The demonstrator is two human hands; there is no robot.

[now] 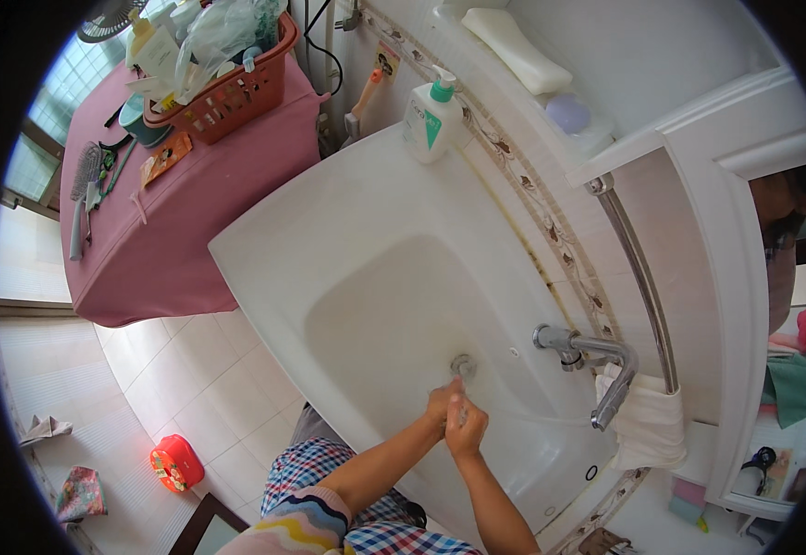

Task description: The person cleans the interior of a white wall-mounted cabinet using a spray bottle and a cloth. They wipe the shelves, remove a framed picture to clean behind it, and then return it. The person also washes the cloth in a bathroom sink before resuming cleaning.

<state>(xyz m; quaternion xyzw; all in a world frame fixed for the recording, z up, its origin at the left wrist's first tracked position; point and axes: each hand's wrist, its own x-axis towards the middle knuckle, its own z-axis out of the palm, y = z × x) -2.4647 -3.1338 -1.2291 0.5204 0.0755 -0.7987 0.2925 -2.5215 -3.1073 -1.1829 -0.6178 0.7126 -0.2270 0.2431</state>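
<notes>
Over the white washbasin (368, 361), my left hand (442, 404) and my right hand (469, 427) are pressed against each other. The fingers of my right hand look curled, and its palm side is hidden. Parts of my left hand's fingers are covered too, and no object shows between the hands. Just beyond the fingertips lies the round metal drain (463, 365). A chrome faucet (614, 378) reaches over the basin on the right, and a faint clear streak, perhaps water, stretches from its spout towards my hands.
On the basin's far corner stands a CeraVe pump bottle (430, 128). A red plastic basket (243, 97) and a hairbrush (84, 180) rest on a pink-covered surface (167, 257). A white towel (645, 416) hangs behind the faucet, below a mirror cabinet (711, 208). On the floor sits a red container (177, 463).
</notes>
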